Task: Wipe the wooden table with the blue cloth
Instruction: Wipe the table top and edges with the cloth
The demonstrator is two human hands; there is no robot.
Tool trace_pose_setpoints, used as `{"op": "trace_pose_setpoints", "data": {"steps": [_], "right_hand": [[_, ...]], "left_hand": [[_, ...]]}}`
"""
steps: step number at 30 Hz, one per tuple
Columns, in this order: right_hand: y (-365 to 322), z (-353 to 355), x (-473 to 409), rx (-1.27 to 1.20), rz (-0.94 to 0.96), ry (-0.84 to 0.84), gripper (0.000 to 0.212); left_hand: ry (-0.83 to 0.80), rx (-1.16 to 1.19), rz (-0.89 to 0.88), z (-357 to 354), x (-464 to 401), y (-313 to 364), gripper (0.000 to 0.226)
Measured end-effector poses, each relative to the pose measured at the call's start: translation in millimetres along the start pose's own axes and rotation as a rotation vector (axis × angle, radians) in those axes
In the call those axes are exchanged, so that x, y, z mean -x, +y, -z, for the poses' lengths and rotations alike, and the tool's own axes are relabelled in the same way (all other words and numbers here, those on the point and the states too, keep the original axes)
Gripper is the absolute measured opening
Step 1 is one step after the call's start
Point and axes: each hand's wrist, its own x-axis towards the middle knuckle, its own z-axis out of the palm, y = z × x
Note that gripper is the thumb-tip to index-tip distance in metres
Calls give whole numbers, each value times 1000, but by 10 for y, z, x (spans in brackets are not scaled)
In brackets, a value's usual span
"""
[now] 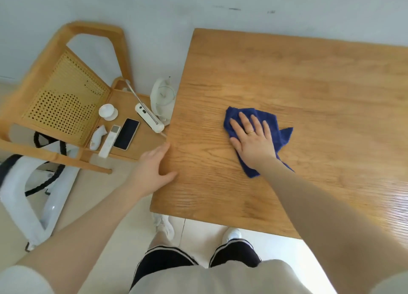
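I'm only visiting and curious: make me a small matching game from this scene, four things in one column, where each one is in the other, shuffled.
1 blue cloth
2 smartphone
3 left hand
4 right hand

a on the chair seat
b pressed flat on the cloth
c at the left edge of the table
d spread on the table top

Pairs: 1-d, 2-a, 3-c, 4-b

Gold ring (pixel 250 132) on a finger of the right grip (pixel 254 140); pale beige top (pixel 220 278), black stripe-hemmed shorts (pixel 163 260) and white shoes (pixel 231 234) at 6 o'clock.
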Motion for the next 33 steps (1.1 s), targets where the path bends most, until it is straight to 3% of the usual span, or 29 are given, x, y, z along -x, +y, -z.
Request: {"op": "trace_pose_setpoints", "data": {"steps": [3,7,14,19,21,28,31,33], "right_hand": [[-286,-16,-138,-66,-215,41,53],[-918,-51,-305,-113,-327,61,54],[-1846,-160,-351,-74,-158,56,50],[-1773,-137,-609,-33,214,89,33],[-1668,-87,-908,-46,263,106,27],[-1402,204,-2357,-28,28,167,33],[-1317,345,-3058,-2,-131,179,20],[-1297,414,-3448,14,-218,144,36]], "left_hand": [[62,165,-12,205,-232,-141,65],[-37,197,-33,510,-615,-333,37],[-191,153,-30,1109,-1391,-574,24],[-204,255,-11,1202,-1818,-595,22],[-177,325,-11,1218,-2013,-565,21],[-104,520,-84,1463,-3007,-560,24],[-144,554,-107,1587,-3483,-639,24],[-188,536,-151,1681,-3754,-690,25]]}}
